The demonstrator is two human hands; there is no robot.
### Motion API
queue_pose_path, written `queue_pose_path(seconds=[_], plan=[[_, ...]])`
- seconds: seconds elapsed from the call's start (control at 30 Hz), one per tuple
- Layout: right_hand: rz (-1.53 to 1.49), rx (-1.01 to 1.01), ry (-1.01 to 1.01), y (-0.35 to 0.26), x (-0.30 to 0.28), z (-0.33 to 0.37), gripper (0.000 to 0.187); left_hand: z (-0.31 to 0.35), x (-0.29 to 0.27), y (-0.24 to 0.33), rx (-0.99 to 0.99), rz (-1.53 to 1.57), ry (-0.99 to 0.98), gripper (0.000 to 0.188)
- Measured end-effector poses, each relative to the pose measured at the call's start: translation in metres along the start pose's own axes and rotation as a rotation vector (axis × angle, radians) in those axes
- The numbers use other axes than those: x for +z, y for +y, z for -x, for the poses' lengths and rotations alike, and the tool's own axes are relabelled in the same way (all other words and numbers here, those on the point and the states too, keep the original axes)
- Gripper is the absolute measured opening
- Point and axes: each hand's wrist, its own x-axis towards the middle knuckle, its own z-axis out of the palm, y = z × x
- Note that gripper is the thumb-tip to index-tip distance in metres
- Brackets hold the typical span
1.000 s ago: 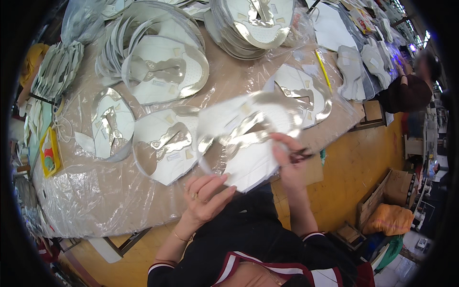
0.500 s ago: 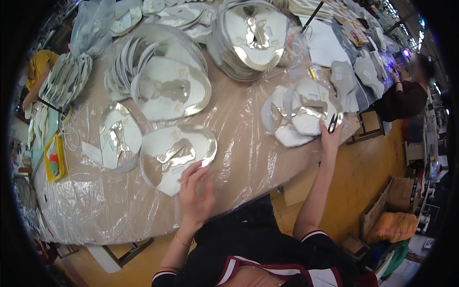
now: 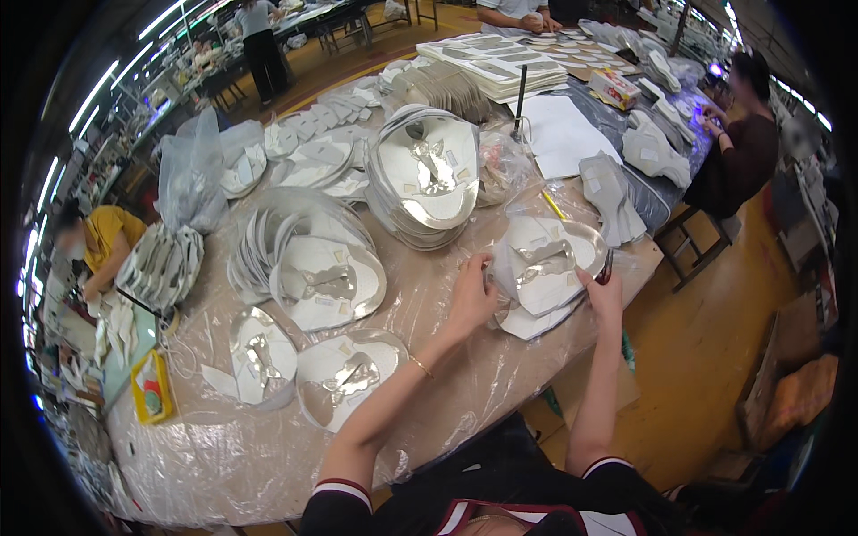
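A small pile of white shoe uppers point(image 3: 545, 259) with shiny silver panels lies at the right of the table. My left hand point(image 3: 474, 293) is closed on the pile's left edge, its fingertips at the upper's border. At the right edge my right hand point(image 3: 606, 297) holds dark thread snips point(image 3: 609, 263), with thumb and fingers also against the upper. Left of my left forearm lies another silver and white upper point(image 3: 326, 386), partly covered by that arm. A further single upper point(image 3: 259, 353) is beside it.
A tall stack of uppers point(image 3: 427, 179) and a fanned-out stack point(image 3: 308, 277) stand farther back. A yellow tray point(image 3: 152, 389) sits at the left, a yellow pen-like stick point(image 3: 552, 205) beyond the pile. Plastic film covers the table point(image 3: 232, 456). Co-workers sit at both sides.
My left hand has left the upper at the front middle and moved right to the pile. My right hand stays at the pile with the snips. The view has tilted up.
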Motion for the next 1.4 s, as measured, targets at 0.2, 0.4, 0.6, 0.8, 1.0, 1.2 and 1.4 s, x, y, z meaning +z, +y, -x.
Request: queue_pose_path(seconds=[0.2,0.4,0.6,0.8,1.0,1.2,1.4], plan=[[-0.513,0.059,-0.326,-0.028,-0.023,-0.003,0.033,0.017,-0.019,0.04,0.13,0.271,0.07,0.046],[-0.562,0.272,-0.398,-0.053,-0.033,0.017,0.045,0.031,-0.021,0.071,0.378,0.214,0.034,0.044],[-0.37,-0.445,0.669,-0.081,-0.133,0.052,0.044,0.051,-0.054,0.031,0.325,-0.093,0.005,0.068],[-0.323,-0.734,0.531,-0.045,-0.148,0.071,0.026,0.065,-0.022,0.034,-0.043,-0.492,-0.105,0.076],[0.477,-0.488,-0.228,-0.06,-0.145,0.105,0.047,0.197,0.065,0.103,0.654,0.038,-0.933,0.062],[0.155,-0.954,0.637,-0.094,-0.167,0.113,0.032,0.182,0.052,0.098,0.876,-0.235,-0.676,0.041],[-0.867,-0.483,0.439,-0.077,-0.119,0.079,0.043,0.176,-0.036,0.082,0.442,0.019,-0.38,0.033]])
